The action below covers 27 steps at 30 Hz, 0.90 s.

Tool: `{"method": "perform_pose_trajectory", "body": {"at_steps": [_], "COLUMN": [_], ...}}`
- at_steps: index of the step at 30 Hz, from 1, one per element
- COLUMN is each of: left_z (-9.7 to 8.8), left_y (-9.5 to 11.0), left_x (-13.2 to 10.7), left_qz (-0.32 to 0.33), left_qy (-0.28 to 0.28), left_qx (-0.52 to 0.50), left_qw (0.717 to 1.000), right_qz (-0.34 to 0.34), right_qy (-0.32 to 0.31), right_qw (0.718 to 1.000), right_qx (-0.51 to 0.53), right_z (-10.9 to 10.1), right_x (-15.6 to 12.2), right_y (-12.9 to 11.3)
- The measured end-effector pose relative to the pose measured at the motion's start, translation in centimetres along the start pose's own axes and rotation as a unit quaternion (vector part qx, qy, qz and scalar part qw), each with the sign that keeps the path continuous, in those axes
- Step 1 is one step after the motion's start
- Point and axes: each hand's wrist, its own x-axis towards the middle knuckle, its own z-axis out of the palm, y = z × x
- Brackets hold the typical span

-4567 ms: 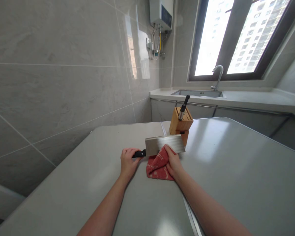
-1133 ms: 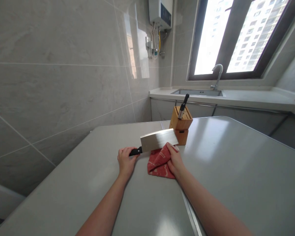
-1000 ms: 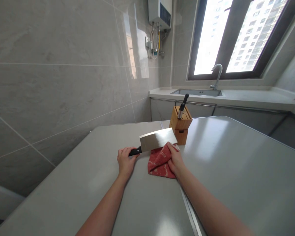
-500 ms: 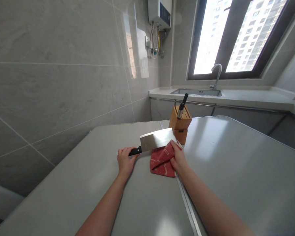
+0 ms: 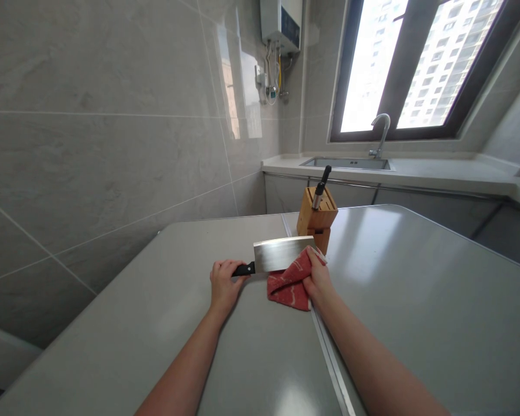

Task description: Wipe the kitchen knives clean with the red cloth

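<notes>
Just short of the pale bamboo knife block, on the grey bench, a broad steel cleaver with a black handle now lies almost level across the view. Moments ago it sat at a steeper slant; it has since flattened out and shifted a little to the right, and the right hand has moved along with it toward the blade's far end. Its long axis runs from the handle on the left to the squared blade end on the right, rising only slightly, and that end points just in front of the block.

The left hand has a closed grip, fingers curled right round the handle. The right hand's grip is a firm pinch on a bunched fold of the red patterned cloth, which wraps the blade's far end and hangs below it. Whether the blade rests on the bench or is held clear of it cannot be told.

Behind the block stand a black-handled knife, slotted in it, and farther back a steel sink.
</notes>
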Motion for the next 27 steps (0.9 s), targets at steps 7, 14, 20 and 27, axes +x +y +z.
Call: {"method": "perform_pose_trajectory", "body": {"at_steps": [7,14,20,27], "left_z": [-0.14,-0.12,-0.06,0.14], "left_y": [0.14,0.07,0.00,-0.35], "left_x": [0.01,0.06,-0.04,-0.05], "left_qz": [0.007,0.004,0.000,-0.002], "left_qy": [-0.002,-0.004,0.006,0.010], "left_qx": [-0.004,-0.011,-0.018,-0.025], "left_qw": [1.000,1.000,1.000,1.000], "right_qz": [0.014,0.011,-0.003,-0.007], "right_qy": [-0.012,-0.027,-0.058,-0.083], "right_qw": [1.000,0.999,0.997,0.995], "right_qx": [0.007,-0.029,-0.042,-0.048], "right_z": [0.13,0.16,-0.12,0.07], "right_x": [-0.27,-0.52,-0.24,-0.59], "right_y": [-0.10,0.02,0.48,0.42]}}
